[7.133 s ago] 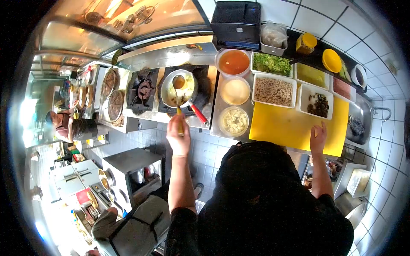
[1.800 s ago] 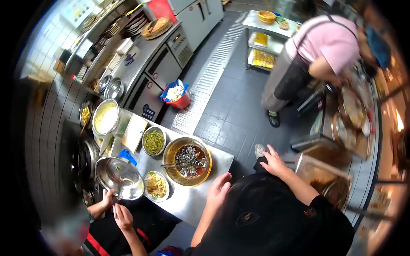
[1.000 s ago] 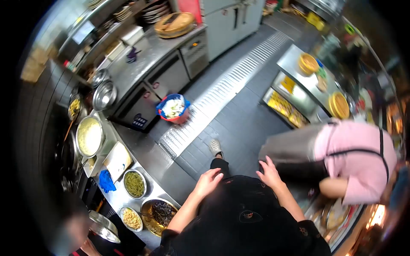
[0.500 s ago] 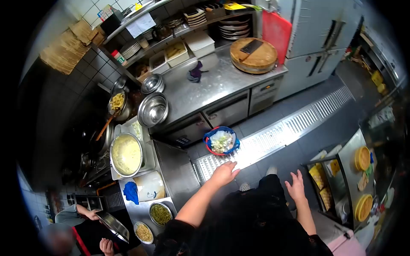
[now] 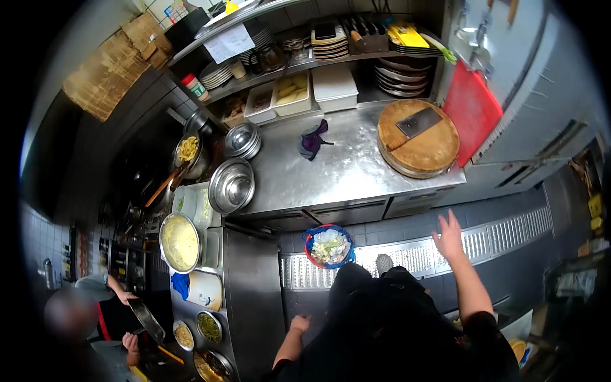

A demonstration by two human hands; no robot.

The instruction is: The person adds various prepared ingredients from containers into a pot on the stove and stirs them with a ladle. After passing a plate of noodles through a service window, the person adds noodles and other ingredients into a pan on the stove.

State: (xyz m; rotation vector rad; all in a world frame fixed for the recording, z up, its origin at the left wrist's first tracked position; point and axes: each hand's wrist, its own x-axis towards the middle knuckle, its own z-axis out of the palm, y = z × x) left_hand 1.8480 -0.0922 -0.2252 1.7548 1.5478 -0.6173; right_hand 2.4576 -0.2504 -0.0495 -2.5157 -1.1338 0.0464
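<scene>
My right hand [image 5: 449, 239] is stretched forward over the floor, to the right of my body, with its fingers spread and nothing in them. Low by my left side hangs my left hand [image 5: 300, 324], its fingers loosely curled and no object visible in it. Between the steel counter and my legs stands a red basket lined with a blue bag [image 5: 329, 246], holding whitish and green scraps. On the counter [image 5: 347, 153] a cleaver [image 5: 417, 123] lies across a round wooden chopping board [image 5: 401, 149]. A crumpled purple and grey cloth [image 5: 313, 140] lies left of it.
Steel bowls [image 5: 231, 186] stand at the counter's left end, near a large bowl of pale yellow mixture [image 5: 180, 242]. A red board [image 5: 471, 114] leans by the fridge. A metal drain grate [image 5: 509, 242] crosses the floor. At lower left a co-worker [image 5: 121, 312] holds a pan.
My view has turned and come closer to the counter. My right hand has swung forward; my left hand has dropped back, its fingers now curled. At lower left, the co-worker still holds the pan.
</scene>
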